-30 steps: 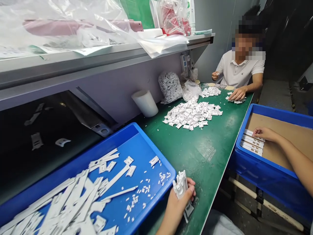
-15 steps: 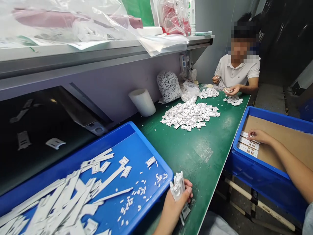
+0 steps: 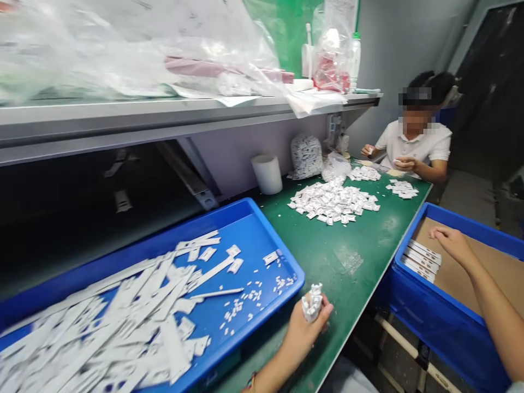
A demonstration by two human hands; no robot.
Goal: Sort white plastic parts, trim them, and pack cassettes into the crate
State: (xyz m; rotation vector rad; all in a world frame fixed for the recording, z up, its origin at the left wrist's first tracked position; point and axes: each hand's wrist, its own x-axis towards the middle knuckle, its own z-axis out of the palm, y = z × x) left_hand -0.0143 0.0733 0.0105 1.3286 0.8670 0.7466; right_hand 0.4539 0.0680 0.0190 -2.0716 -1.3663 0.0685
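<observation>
My left hand is closed around a small bundle of white plastic pieces, upright over the green table's near edge. Its fingers wrap the far side, so the lower part of the bundle is hidden. My right hand hovers over the blue bin on the right, its fingers bent and together, with nothing visible in them. Just left of it, several white plastic strips with slots lie side by side on the brown cardboard in that bin.
A blue tray holds many long white strips and small scraps. On the green table lies a heap of white pieces, near a white roll and a filled bag. A co-worker sits beyond. A shelf overhangs.
My right hand has lifted off the white strips and drawn slightly back to the right. My left hand still grips its bundle, now tilted differently. The whole view has shifted.
</observation>
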